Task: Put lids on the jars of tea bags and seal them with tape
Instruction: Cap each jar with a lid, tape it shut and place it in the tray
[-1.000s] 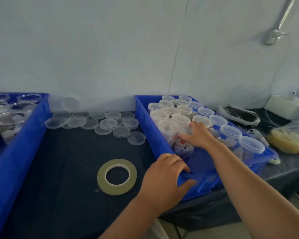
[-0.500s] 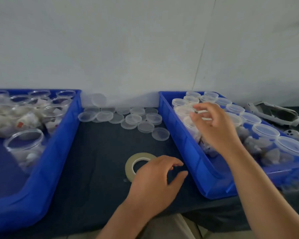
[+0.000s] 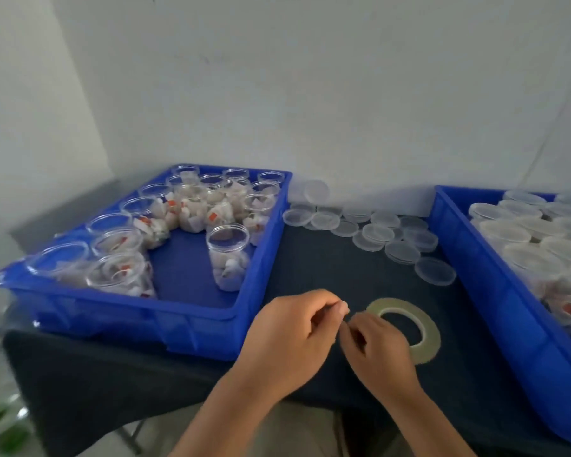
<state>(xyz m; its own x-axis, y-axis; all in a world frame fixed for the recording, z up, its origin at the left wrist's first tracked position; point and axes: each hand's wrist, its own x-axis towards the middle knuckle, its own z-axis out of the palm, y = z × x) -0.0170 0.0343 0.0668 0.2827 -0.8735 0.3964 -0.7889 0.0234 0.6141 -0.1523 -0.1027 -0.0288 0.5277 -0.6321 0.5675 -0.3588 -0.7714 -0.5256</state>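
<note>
Over the dark-covered bench (image 3: 314,268) the left hand (image 3: 287,334) and right hand (image 3: 379,351) meet, fingers curled, tips nearly touching; whether they pinch anything, I cannot tell. The flat yellowish ring of tape (image 3: 426,328) lies partly under the right hand, lidless clear plastic jars of tea bags (image 3: 228,255) in a blue plastic tray (image 3: 264,258) left, loose clear round lids (image 3: 376,232) behind

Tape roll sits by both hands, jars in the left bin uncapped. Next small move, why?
Probably send the left hand to the nearest open jar in the left bin: it has no lid, loose lids lie on the cloth, and taping needs a capped jar. Whether it or the right hand holds anything is unclear.
</note>
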